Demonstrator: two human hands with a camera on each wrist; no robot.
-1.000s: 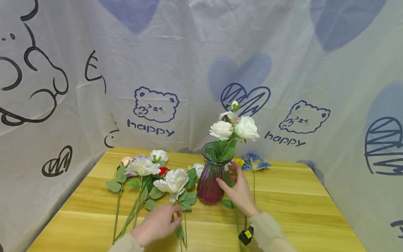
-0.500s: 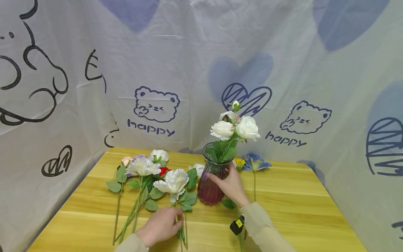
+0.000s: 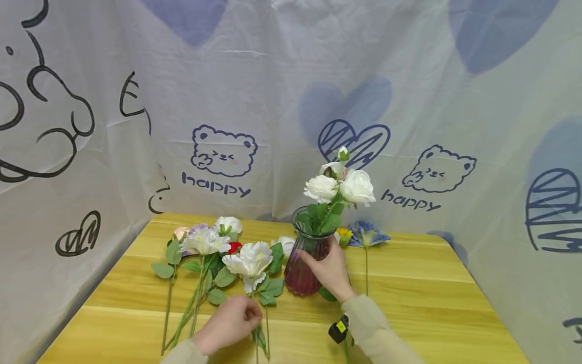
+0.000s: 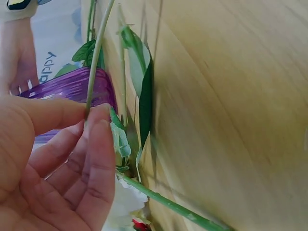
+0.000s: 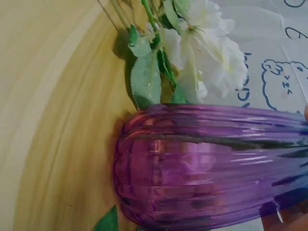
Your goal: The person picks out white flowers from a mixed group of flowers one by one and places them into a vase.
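In the head view my left hand (image 3: 231, 323) is low at centre-left. Its thumb and finger pinch a thin flower stem (image 4: 97, 53), clear in the left wrist view, below a ruffled white flower (image 3: 249, 264). My right hand (image 3: 331, 269) grips the side of a ribbed purple glass vase (image 3: 302, 270), thumb on the near face and fingers largely hidden behind. The vase stands upright on the table, holding a spray of white roses (image 3: 356, 187) with green leaves. Through the vase wall in the right wrist view, a dark stem shows.
More artificial flowers lie to the left, among them a white flower (image 3: 205, 241) and a red bloom (image 3: 234, 247). Behind the vase, at right, are a yellow flower (image 3: 344, 236) and a blue flower (image 3: 367, 234). A printed curtain (image 3: 282, 101) surrounds the wooden table (image 3: 423, 293).
My right hand has come in from the right and taken hold of the vase. My left hand has shifted slightly at the stem, and the white flower above it has tipped a little.
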